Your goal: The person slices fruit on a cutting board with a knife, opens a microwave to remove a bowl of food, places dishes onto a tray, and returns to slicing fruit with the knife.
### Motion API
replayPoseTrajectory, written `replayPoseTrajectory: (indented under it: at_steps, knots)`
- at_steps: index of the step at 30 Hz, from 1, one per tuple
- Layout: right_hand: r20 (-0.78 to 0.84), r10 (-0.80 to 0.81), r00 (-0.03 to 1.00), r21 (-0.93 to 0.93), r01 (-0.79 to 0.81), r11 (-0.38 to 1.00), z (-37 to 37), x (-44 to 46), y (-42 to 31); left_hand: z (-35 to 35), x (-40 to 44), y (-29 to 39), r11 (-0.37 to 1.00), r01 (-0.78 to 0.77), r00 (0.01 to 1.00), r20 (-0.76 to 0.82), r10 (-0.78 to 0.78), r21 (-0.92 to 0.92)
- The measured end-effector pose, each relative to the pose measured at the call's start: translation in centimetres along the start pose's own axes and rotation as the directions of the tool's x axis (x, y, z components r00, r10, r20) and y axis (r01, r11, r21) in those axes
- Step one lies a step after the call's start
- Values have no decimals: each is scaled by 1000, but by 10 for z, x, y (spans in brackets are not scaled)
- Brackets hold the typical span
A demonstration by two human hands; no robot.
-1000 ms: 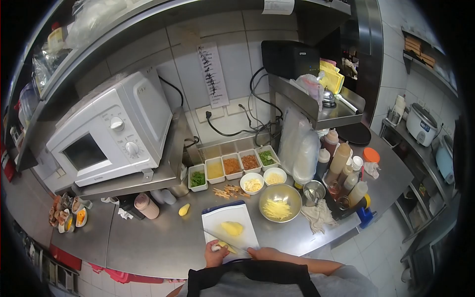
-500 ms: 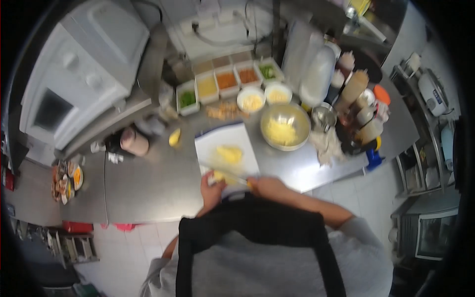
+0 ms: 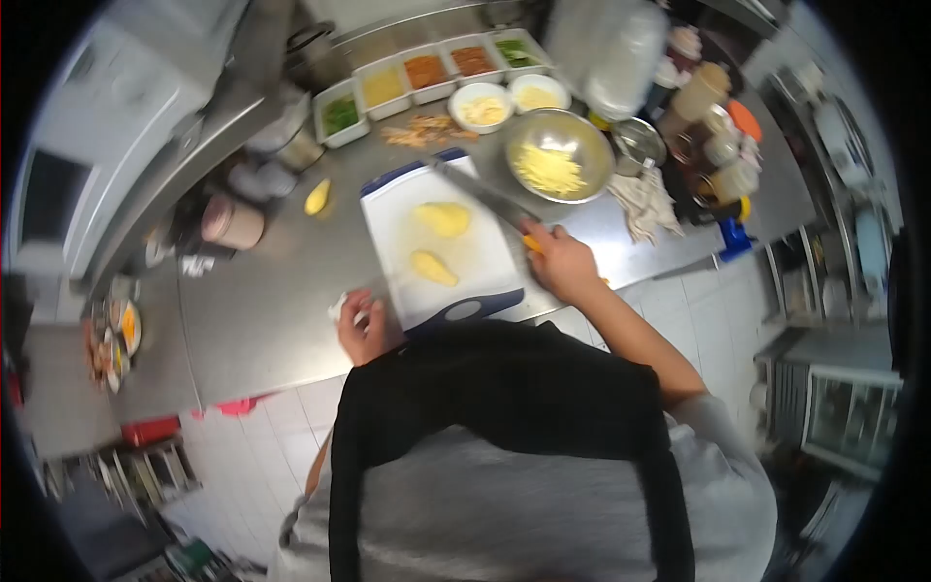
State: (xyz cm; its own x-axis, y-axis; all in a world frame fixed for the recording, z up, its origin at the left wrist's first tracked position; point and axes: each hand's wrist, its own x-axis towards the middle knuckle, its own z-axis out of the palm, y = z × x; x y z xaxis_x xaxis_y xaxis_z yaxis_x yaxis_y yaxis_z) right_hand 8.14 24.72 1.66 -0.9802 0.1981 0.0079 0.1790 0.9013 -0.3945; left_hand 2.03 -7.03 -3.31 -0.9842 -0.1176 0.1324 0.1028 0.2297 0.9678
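My right hand (image 3: 564, 262) grips a knife (image 3: 480, 194) by its yellow-orange handle; the blade points up and left across the board's right side. On the white cutting board (image 3: 393, 242) with dark blue ends lie two pale yellow peeled pieces (image 3: 442, 219), kind unclear, apart from each other. My left hand (image 3: 362, 330) is just left of the board's near corner, fingers curled. A small white thing (image 3: 337, 307) shows at its fingers, too blurred to name. A metal bowl (image 3: 595, 184) right of the board holds pale yellow shreds (image 3: 549, 171).
Behind the board stand several white tubs (image 3: 341, 114) of chopped ingredients, two small white bowls (image 3: 482, 108) and a heap of brown peelings (image 3: 427, 131). Another yellow piece (image 3: 317, 198) lies left. A cloth (image 3: 645, 206) and bottles (image 3: 700, 97) are at right, a pink-lidded jar (image 3: 233, 223) at left.
My right hand has swung the knife away from me to the board's right side. My left hand has left the yellow piece on the board and moved left off it. The view has shifted.
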Motion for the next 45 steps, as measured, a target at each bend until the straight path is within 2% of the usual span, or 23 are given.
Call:
replayPoseTrajectory:
  at_steps: [3,5,8,11,12,14,16,17,18,19,20,23,24,25,27,29,30,31,34,37,38,43,45]
  knots:
    - [32,48,998,-50,-46,998,23,16,2,-20,5,-31,993,-110,989,107,106,35]
    - [-82,-15,996,-68,10,998,38,27,-1,-22,6,-21,993,-112,980,173,103,42]
    - [-2,36,999,-80,-36,996,17,26,-22,-19,8,-12,994,-112,984,143,110,8]
    - [-76,-47,996,103,55,993,-46,0,-29,-13,7,11,999,-51,998,41,50,14]
    - [-128,-61,990,223,89,971,-73,-7,-20,-12,7,11,998,-65,997,28,65,-4]
    - [-395,-108,912,185,194,963,-130,-20,10,-10,10,9,993,-105,994,-2,105,-44]
    - [-602,-137,787,59,216,975,-204,-28,52,-3,12,11,991,-134,991,-32,133,-30]
    - [-630,-3,777,186,155,970,-237,-31,74,9,11,16,989,-145,988,-48,144,-21]
    - [-744,-91,662,-44,86,995,-268,-33,106,28,6,28,981,-190,980,-72,187,-42]
    - [-787,-63,613,7,112,994,-295,-29,138,50,-4,46,971,-233,969,-100,227,-61]
    - [-806,-144,575,-151,35,988,-318,-22,174,75,-16,62,959,-274,956,-131,262,-77]
    - [-806,-32,590,-62,-30,998,-343,19,314,165,-59,96,831,-550,829,-60,555,88]
    - [-746,86,661,27,-100,995,-341,38,363,188,-70,88,825,-565,825,45,564,21]
    - [-663,213,718,116,-183,976,-331,55,412,217,-87,78,807,-585,811,27,585,85]
    - [-404,328,854,75,-326,942,-302,94,508,268,-116,76,829,-558,829,85,553,43]
    - [-189,342,920,-140,-370,918,-264,135,576,301,-133,89,818,-550,834,150,531,168]
    - [-198,351,915,-50,-367,929,-248,150,594,312,-140,95,848,-501,865,133,484,174]
    - [-202,359,911,40,-359,933,-233,166,609,321,-147,102,860,-464,886,104,452,212]
    - [-221,273,936,84,-261,962,-201,214,652,335,-161,116,855,-387,915,27,403,345]
    - [140,442,886,264,-464,846,-234,203,603,339,-171,116,813,-349,925,28,380,466]
    - [116,470,875,377,-476,794,-222,203,610,340,-173,115,793,-348,922,30,385,500]
    - [137,344,929,439,-368,820,-199,160,627,351,-181,105,759,-314,932,33,361,571]
    - [-85,234,968,248,-207,946,-196,136,604,359,-182,103,765,-291,942,32,334,574]
